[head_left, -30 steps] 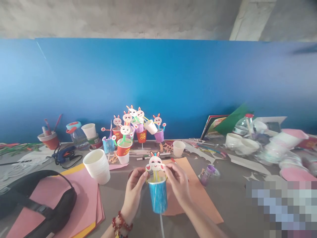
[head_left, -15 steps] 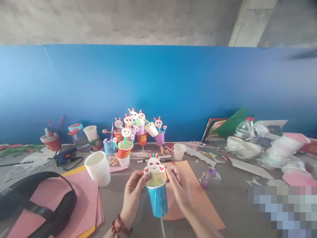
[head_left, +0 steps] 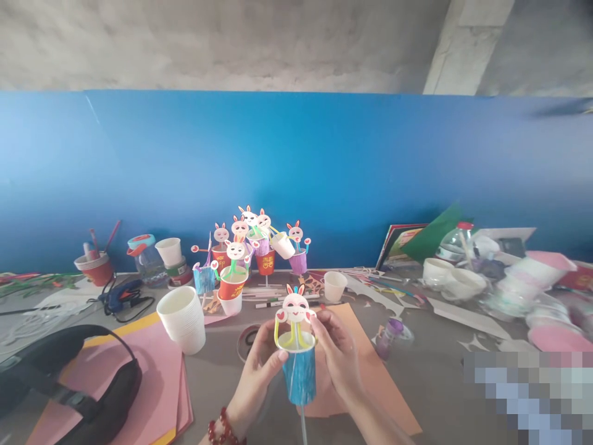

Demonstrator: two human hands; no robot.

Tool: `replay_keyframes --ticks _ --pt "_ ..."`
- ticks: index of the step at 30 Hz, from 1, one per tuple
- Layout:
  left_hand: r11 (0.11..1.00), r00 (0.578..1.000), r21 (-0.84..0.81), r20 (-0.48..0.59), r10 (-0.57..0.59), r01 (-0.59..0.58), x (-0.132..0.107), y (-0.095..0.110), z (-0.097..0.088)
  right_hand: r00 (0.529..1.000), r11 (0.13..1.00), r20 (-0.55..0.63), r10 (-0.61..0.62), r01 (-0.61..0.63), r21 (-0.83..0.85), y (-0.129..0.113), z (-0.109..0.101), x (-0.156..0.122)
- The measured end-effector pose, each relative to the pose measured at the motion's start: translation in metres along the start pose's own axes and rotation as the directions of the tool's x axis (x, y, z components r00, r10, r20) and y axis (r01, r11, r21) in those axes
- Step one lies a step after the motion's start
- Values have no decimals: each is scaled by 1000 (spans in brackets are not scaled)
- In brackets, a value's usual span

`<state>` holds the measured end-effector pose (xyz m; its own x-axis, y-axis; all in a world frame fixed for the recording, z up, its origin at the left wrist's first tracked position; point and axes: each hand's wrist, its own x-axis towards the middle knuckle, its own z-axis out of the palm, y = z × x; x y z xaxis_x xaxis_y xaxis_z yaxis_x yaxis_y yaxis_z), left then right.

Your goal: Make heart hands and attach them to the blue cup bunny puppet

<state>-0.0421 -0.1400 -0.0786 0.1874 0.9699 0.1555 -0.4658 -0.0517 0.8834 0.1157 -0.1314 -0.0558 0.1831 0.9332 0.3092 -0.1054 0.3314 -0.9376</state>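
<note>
A blue-coloured paper cup (head_left: 300, 376) stands upright between my hands, a clear straw (head_left: 304, 423) coming out of its underside. From its mouth rises a paper rabbit head (head_left: 295, 308) on bent yellow-green arms with heart-marked round paws. My left hand (head_left: 264, 364) grips the cup's left side near the rim, thumb in front. With thumb and fingertips my right hand (head_left: 337, 352) pinches the paw (head_left: 310, 316) on the right; some of those fingers are hidden. A roll of tape (head_left: 243, 343) lies partly behind my left hand.
Finished rabbit cups (head_left: 233, 281) cluster at the back middle. Stacked white paper cups (head_left: 181, 320), black headphones (head_left: 106, 398) and pink paper (head_left: 157, 377) are at left; orange paper (head_left: 370, 377) lies at right. Plastic-wrapped cups (head_left: 532, 278) crowd the far right. A glue gun (head_left: 121, 296) sits back left.
My left hand has shifted from the left paw down onto the cup's side. The rabbit head has moved slightly right, and the roll of tape has come into view.
</note>
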Motion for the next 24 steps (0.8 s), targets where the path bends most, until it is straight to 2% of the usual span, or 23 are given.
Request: replay_keyframes --ticks 3,5,8,11,16,21,24 --pt "999 996 31 77 -39 37 -2 0 1 1000 1000 -28 5 -6 -4 2 -2 0" --pt "998 995 65 89 -32 27 -3 2 2 999 1000 -48 13 -13 -8 6 -4 1" --pt "996 999 83 45 29 -33 -4 5 3 998 999 -35 45 -44 13 10 -6 2" --pt "993 997 101 -22 70 -68 -4 8 4 1000 1000 -1 26 -26 -4 8 -7 2" --pt "989 995 100 16 103 -104 -4 11 5 993 997 104 -61 65 -35 3 -7 0" --pt "988 993 108 -12 116 -114 -5 5 4 998 999 54 -42 42 -2 15 -10 1" --pt "994 994 54 -47 103 -100 -5 -1 5 999 999 37 -24 23 29 18 -10 1"
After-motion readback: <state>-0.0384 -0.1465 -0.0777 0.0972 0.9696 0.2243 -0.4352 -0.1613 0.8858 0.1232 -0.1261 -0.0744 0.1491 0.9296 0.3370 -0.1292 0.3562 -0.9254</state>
